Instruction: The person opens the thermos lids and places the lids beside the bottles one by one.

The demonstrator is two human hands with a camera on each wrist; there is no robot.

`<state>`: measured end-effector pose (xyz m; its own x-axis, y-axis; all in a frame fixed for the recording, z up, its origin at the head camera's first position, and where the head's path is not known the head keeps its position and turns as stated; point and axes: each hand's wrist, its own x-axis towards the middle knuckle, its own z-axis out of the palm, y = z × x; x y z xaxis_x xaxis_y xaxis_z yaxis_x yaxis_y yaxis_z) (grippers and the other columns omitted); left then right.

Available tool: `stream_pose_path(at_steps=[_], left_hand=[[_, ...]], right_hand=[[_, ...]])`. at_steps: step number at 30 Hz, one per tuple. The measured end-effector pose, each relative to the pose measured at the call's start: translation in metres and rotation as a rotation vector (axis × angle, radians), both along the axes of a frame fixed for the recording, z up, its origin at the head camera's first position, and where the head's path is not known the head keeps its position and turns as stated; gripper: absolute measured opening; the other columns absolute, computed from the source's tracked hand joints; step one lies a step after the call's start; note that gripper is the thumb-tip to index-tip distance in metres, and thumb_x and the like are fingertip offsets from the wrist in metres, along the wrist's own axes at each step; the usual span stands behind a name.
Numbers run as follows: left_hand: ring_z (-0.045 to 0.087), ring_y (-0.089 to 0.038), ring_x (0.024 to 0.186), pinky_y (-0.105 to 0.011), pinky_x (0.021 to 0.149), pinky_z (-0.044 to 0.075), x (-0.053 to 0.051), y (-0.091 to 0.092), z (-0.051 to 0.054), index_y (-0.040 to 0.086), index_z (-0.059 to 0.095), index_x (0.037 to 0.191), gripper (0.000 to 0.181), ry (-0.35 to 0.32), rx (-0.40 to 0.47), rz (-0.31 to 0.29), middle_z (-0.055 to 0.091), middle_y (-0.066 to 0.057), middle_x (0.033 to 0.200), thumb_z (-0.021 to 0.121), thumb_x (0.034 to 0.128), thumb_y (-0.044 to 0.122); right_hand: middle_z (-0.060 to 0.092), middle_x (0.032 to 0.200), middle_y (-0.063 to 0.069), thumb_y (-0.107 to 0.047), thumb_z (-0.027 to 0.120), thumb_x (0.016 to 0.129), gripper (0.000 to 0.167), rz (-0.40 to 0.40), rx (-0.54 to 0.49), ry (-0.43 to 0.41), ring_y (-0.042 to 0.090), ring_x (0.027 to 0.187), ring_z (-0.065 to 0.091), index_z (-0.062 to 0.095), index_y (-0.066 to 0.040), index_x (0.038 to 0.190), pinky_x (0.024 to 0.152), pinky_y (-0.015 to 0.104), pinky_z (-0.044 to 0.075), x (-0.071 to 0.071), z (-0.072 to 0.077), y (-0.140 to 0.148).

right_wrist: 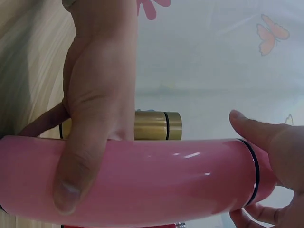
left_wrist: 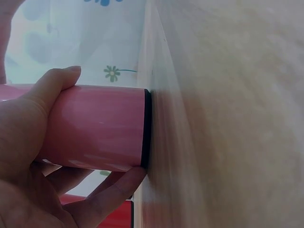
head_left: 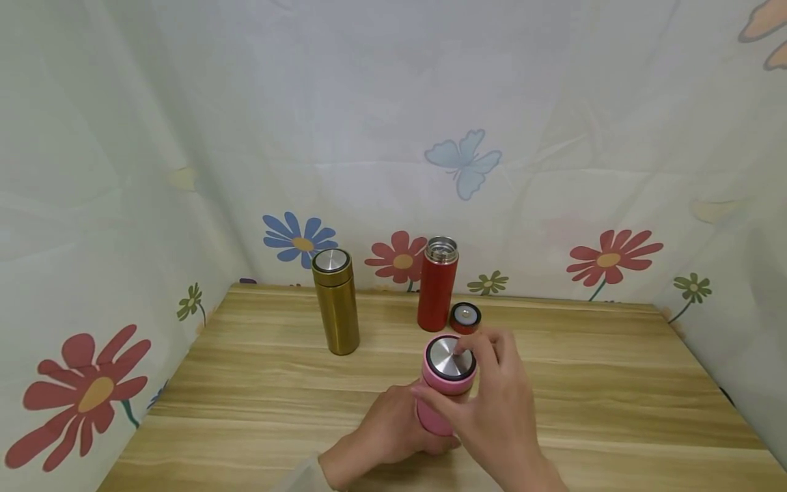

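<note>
A pink thermos (head_left: 433, 418) stands upright, its black-rimmed base (left_wrist: 147, 128) at the tabletop in the left wrist view. My left hand (head_left: 393, 425) grips its lower body, the thumb across one side and the fingers round the other. At the top, my right hand (head_left: 501, 406) is curled round the pink lid (head_left: 451, 357), which has a brushed-metal disc. One fingertip touches that disc. In the right wrist view the right thumb (right_wrist: 254, 130) sits beside the lid with its tip off the surface. The lid is on the thermos.
Behind stands a red thermos (head_left: 438, 294) with its steel mouth uncovered. Its red lid (head_left: 466, 317) lies beside it, inner side up. A gold thermos (head_left: 339, 314) with its lid on stands to the left. Patterned cloth (head_left: 553, 171) borders the wooden table (head_left: 246, 410).
</note>
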<state>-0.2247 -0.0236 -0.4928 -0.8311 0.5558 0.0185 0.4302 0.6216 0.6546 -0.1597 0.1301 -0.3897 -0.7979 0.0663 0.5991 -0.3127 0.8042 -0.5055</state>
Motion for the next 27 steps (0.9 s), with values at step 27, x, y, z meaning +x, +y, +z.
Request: stream_pose_path(at_steps=[27], left_hand=[[0.057,-0.003,0.078,-0.026,0.073,0.050,-0.0022,0.0013,0.0027,0.022,0.061,0.123,0.070,-0.072,-0.029,0.007,0.069,0.014,0.094,0.086,0.0706,0.060]], right_hand=[[0.052,0.098,0.001,-0.031,0.104,0.056,0.061,-0.045,-0.071,0.126,0.007,0.092,0.055,0.062,-0.015,0.097,0.068,0.029,0.053,0.0001,-0.0055,-0.0083]])
